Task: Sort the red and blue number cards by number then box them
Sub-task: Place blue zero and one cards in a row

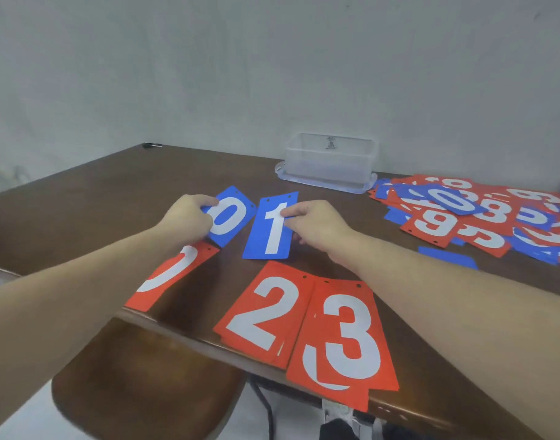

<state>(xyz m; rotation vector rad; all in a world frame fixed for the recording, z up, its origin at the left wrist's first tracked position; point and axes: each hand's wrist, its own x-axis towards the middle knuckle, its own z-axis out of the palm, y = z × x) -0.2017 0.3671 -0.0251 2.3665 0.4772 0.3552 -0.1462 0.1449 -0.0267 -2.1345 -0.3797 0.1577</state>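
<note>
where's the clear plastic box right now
In the head view the clear plastic box stands at the table's far edge by the wall, right of centre, just left of the unsorted card pile.

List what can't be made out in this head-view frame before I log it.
- Red card under the left forearm: the arm covers part of its digit.
- Unsorted pile, head view: overlapping cards hide most numbers, and the right edge cuts it off.
- Cards beneath the red 3: only slivers show.
- Clear box: its marking is too small to read.
- Dark object at the table's far corner: too small to identify.
</note>
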